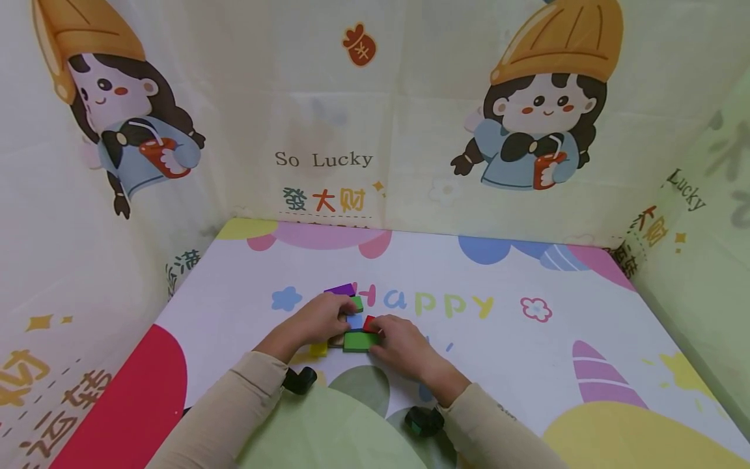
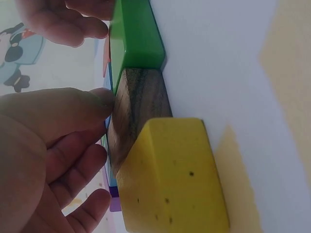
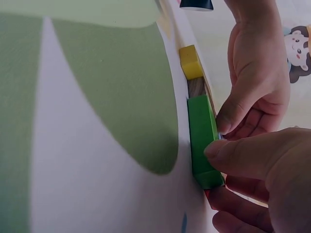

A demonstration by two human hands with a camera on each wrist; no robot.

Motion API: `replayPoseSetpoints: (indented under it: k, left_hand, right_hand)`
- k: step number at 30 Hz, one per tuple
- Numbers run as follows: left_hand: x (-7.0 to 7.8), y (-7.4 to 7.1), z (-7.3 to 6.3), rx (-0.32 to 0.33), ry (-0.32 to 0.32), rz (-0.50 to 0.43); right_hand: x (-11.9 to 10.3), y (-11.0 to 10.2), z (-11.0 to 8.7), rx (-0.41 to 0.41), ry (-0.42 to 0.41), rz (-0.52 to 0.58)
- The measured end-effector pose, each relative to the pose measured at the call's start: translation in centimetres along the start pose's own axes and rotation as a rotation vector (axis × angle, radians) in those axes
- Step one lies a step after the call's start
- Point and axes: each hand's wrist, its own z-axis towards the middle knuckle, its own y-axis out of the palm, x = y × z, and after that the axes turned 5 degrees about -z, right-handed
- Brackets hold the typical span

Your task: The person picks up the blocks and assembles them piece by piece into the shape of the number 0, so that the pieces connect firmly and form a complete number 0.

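Several coloured blocks lie close together on the printed mat. A long green block (image 1: 360, 342) forms the near side, with a wooden block (image 2: 148, 97) and a yellow block (image 2: 170, 179) to its left. Behind are a blue block (image 1: 354, 321), a red block (image 1: 369, 323), a smaller green block (image 1: 357, 303) and a purple block (image 1: 340, 290). My left hand (image 1: 319, 319) reaches over the group, thumb by the wooden and blue blocks, fingers loosely bent. My right hand (image 1: 404, 345) pinches the long green block's right end; its fingers partly hide the red block.
The mat (image 1: 480, 371) carries printed shapes and the letters "Happy" behind the blocks. Patterned cloth walls (image 1: 422, 163) rise at the back and both sides. Dark wrist cameras (image 1: 424, 421) sit under both forearms.
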Motion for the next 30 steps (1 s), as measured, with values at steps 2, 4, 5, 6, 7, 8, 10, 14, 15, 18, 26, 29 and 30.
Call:
replayPoseSetpoints:
  k: [2, 4, 5, 6, 7, 8, 10, 14, 15, 18, 26, 29, 30]
  left_hand:
    - [0.0, -0.12, -0.07, -0.005, -0.018, -0.007]
    - [-0.05, -0.19, -0.12, -0.007, -0.015, -0.005]
    - [-0.06, -0.22, -0.15, -0.007, -0.012, -0.002]
    - [-0.07, -0.24, -0.16, -0.007, -0.007, 0.002]
    - [-0.1, -0.24, -0.17, -0.006, -0.002, 0.005]
    - [-0.14, -0.25, -0.16, -0.004, 0.002, 0.008]
    - [-0.22, -0.25, -0.12, -0.002, 0.006, 0.014]
    - [-0.3, -0.23, -0.06, 0.003, 0.017, 0.026]
    - [-0.3, -0.23, -0.06, 0.004, 0.02, 0.028]
    - [-0.24, -0.25, -0.1, 0.004, 0.022, 0.031]
    - [-0.3, -0.08, -0.01, 0.005, 0.046, 0.055]
    - [-0.3, 0.02, 0.04, 0.01, 0.045, 0.055]
    - [-0.29, 0.03, 0.04, 0.009, 0.043, 0.054]
  right_hand:
    - [-0.13, 0.09, 0.17, -0.004, 0.001, -0.001]
    - [-0.23, 0.19, 0.33, -0.006, -0.004, -0.003]
    - [-0.28, 0.22, 0.38, -0.006, -0.006, -0.002]
    - [-0.33, 0.24, 0.43, -0.004, -0.012, 0.0]
    - [-0.38, 0.28, 0.47, -0.001, -0.016, 0.0]
    - [-0.42, 0.33, 0.51, 0.002, -0.02, -0.002]
    - [-0.48, 0.41, 0.55, 0.006, -0.024, -0.005]
    - [-0.62, 0.55, 0.56, -0.008, -0.007, -0.016]
    - [-0.64, 0.57, 0.56, -0.014, -0.003, -0.017]
    - [-0.67, 0.56, 0.55, -0.023, 0.004, -0.02]
    - [-0.6, 0.42, 0.54, -0.037, 0.005, -0.034]
    - [-0.55, 0.34, 0.47, -0.046, 0.003, -0.039]
    - [-0.53, 0.29, 0.44, -0.048, 0.001, -0.041]
